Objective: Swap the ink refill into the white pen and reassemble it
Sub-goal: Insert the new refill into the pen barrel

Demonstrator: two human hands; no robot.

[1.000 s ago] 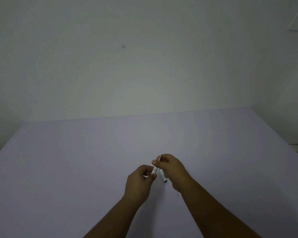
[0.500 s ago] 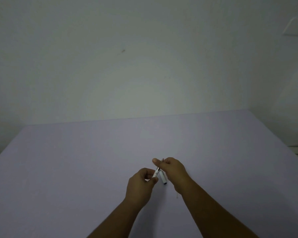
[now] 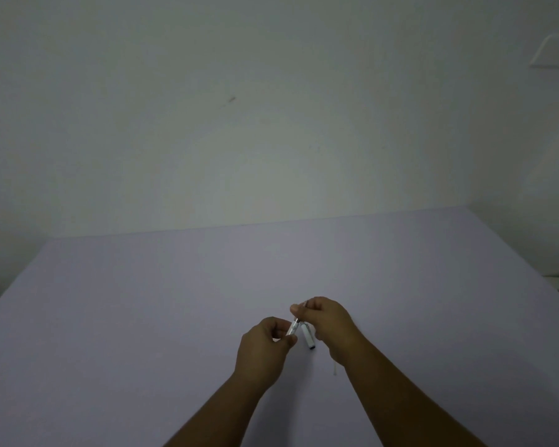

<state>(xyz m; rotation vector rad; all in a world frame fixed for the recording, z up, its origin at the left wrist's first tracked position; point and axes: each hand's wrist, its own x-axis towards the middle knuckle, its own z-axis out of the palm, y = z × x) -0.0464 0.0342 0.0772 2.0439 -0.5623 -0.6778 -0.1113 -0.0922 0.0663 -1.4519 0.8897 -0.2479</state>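
Note:
My left hand (image 3: 265, 346) pinches a short white pen barrel (image 3: 293, 328) between thumb and fingers, tilted up to the right. My right hand (image 3: 326, 324) is closed on a thin piece at the barrel's upper end, with a small tip showing above its fingers; I cannot tell if it is the refill. A second white pen piece with a dark tip (image 3: 307, 337) lies on the table just below my right hand. A thin pale stick (image 3: 335, 369) lies by my right wrist.
The work happens over a wide lilac table (image 3: 142, 317) that runs to a pale wall. The table's right edge (image 3: 530, 269) slants down toward a white object at the far right.
Both hands stayed together over the same spot. The camera tilted up slightly, so the hands sit lower in view. The right hand shifted a little along the barrel's upper end.

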